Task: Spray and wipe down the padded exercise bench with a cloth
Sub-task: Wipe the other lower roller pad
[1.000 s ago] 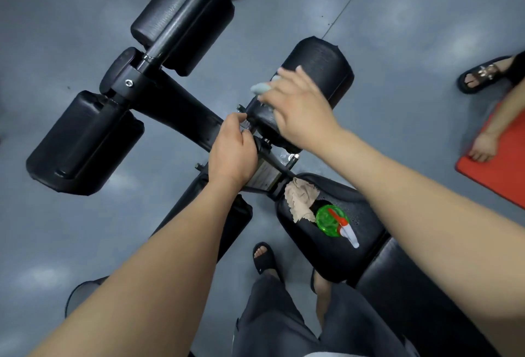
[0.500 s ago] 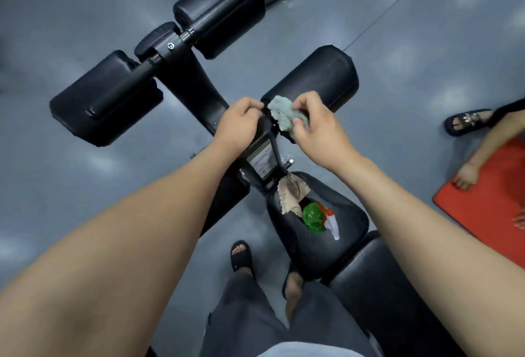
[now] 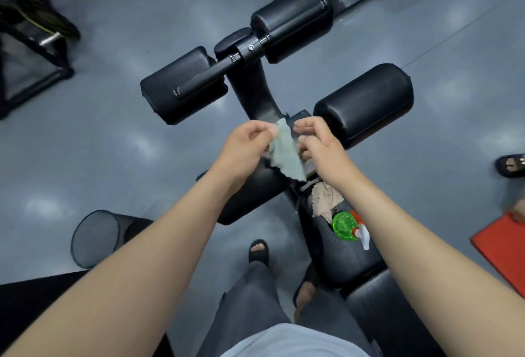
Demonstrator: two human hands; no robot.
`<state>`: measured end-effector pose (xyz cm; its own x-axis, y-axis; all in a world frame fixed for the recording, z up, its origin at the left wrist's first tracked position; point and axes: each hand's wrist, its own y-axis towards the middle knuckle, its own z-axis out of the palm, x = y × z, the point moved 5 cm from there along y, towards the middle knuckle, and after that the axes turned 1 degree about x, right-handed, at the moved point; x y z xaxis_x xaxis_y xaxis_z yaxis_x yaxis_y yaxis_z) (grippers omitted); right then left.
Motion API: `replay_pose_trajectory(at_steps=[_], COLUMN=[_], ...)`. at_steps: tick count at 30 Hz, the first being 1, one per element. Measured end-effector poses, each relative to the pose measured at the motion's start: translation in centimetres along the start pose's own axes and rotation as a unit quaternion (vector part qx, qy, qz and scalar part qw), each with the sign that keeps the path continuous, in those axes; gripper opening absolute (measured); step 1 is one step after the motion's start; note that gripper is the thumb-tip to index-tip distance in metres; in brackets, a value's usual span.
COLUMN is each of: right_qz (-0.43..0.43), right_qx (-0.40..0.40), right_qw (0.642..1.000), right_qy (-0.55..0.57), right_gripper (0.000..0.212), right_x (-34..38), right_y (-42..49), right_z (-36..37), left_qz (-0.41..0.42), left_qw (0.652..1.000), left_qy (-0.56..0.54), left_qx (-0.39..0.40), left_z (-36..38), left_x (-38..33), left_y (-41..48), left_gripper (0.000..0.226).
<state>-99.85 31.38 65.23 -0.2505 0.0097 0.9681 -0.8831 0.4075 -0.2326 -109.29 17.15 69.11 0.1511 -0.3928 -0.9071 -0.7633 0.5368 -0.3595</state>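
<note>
Over one bench [image 3: 366, 100], two hands [image 3: 245, 147] [image 3: 322, 147] seemingly pinch one grey-green cloth [image 3: 285, 156].

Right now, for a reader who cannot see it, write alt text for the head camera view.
Seen from above, a left hand and a right hand pinch a pale green cloth between them over a black padded bench. A beige cloth and a green spray bottle sit on its seat pad.

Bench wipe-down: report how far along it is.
Done: unclear; no pad shows visible wetness or wipe marks. In hand: left hand and right hand pinch the green cloth above the frame. Left: spray bottle and beige cloth lie on the seat pad, which probably needs wiping.
</note>
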Motion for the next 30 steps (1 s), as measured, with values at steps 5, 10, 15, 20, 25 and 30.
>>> replay_pose_trajectory(at_steps=[5, 10, 15, 20, 25, 30], right_qz=[0.059, 0.046, 0.064, 0.022, 0.052, 0.083], right_qx=[0.107, 0.123, 0.111, 0.107, 0.145, 0.240], right_qw=[0.991, 0.991, 0.987, 0.994, 0.988, 0.960], right_qy=[0.052, -0.010, 0.096, -0.016, 0.024, 0.118], right_gripper=[0.032, 0.034, 0.043, 0.050, 0.039, 0.015], right_x=[0.3, 0.4, 1.3, 4.0, 5.3, 7.1], right_y=[-0.2, -0.6, -0.6, -0.5, 0.1, -0.1], right_z=[2.6, 4.2, 4.7, 5.0, 5.4, 5.3], left_qz=[0.006, 0.015, -0.031, 0.004, 0.050, 0.007], left_qw=[0.995, 0.999, 0.990, 0.986, 0.992, 0.999], left_qy=[-0.102, -0.029, -0.048, 0.100, 0.094, -0.025], left_qx=[0.014, -0.039, -0.132, -0.134, -0.068, -0.024], left_z=[-3.1, -5.8, -8.2, -8.7, -7.4, -7.9], left_x=[0.0, 0.1, 2.8, 3.6, 2.3, 1.7], left_y=[-1.6, -2.5, -2.5, -2.4, -2.8, -2.1], left_gripper=[0.015, 0.012, 0.012, 0.018, 0.029, 0.045])
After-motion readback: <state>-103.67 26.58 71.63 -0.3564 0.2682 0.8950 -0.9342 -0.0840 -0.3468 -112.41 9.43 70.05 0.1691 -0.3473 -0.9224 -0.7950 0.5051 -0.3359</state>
